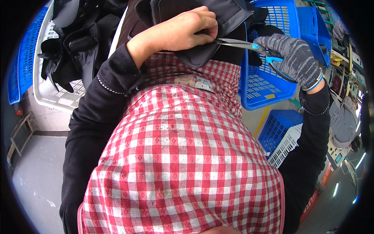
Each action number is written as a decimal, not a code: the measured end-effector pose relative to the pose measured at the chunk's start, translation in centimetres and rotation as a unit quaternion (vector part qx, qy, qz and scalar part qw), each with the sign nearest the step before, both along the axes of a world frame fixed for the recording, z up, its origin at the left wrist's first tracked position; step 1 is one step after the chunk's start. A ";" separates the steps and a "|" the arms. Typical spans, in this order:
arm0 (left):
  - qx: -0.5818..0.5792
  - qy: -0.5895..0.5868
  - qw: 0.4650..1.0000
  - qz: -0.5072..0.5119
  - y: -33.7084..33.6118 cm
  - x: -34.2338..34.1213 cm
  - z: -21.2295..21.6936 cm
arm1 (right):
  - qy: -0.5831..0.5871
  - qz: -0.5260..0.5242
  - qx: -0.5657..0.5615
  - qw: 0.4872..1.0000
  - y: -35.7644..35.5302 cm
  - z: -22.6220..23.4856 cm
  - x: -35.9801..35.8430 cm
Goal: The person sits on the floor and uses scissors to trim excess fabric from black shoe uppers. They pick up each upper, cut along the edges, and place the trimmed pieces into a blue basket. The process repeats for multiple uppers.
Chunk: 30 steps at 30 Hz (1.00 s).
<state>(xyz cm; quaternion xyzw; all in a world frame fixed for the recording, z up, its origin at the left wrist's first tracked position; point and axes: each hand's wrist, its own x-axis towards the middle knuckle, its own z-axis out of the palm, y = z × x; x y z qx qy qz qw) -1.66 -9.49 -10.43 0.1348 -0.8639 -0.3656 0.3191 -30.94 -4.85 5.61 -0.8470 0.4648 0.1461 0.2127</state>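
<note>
My bare left hand (pixel 187 31) lies over a black padded fabric piece (pixel 230 17) at the top middle, thumb and fingers pinched together at its edge. What exactly sits between those fingertips is too small to make out, but the piece is held there. In a grey knitted glove, my right hand (pixel 294 58) grips a pair of scissors (pixel 255 46) with blue-trimmed handles. The blades point left, and their tips reach the fabric edge right beside my left fingertips. Below my hands is a red and white checked apron (pixel 171 148).
A white basket (pixel 48 97) at the left holds several black fabric pieces (pixel 83 48), with a blue basket (pixel 25 58) beyond it. At the right stands a blue basket (pixel 272 99) with black pieces inside. Lower right are a smaller blue crate (pixel 278 126) and a white crate (pixel 286 146).
</note>
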 end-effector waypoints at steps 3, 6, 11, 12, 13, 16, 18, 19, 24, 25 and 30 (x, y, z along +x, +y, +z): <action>0.014 -0.016 1.000 -0.009 0.1 0.2 0.2 | 0.064 0.039 -0.018 0.997 -0.4 0.8 0.8; 0.008 -0.012 1.000 -0.003 0.0 0.3 0.2 | 0.055 0.044 -0.006 0.997 -1.1 1.3 1.2; 0.018 -0.004 1.000 -0.010 -0.5 0.6 0.1 | 0.042 0.048 0.008 0.998 -1.9 1.2 1.3; 0.025 -0.005 1.000 -0.012 -0.6 0.6 0.1 | 0.043 0.046 0.010 0.998 -1.9 1.1 1.2; 0.032 -0.007 0.999 -0.015 -0.6 0.7 0.1 | 0.062 0.032 0.021 0.997 -1.9 1.1 1.2; 0.044 -0.006 0.999 -0.009 -0.6 0.9 0.1 | 0.023 0.035 0.018 0.999 -2.0 1.0 1.1; 0.047 -0.007 0.999 -0.013 -0.7 1.0 0.1 | 0.036 0.022 0.044 0.998 -2.3 1.0 1.3; 0.049 -0.008 0.999 -0.014 -0.8 1.0 0.1 | 0.034 0.018 0.053 0.998 -2.4 1.0 1.4; 0.040 0.006 0.999 -0.037 -0.9 1.0 0.2 | 0.052 0.064 0.032 0.996 -2.7 1.2 2.5; 0.038 0.004 0.999 -0.039 -0.9 1.0 0.3 | 0.069 0.069 0.015 0.995 -2.6 1.1 2.8; 0.050 -0.011 0.997 -0.051 -0.8 1.2 0.6 | 0.109 0.129 -0.046 0.985 -2.1 1.3 4.0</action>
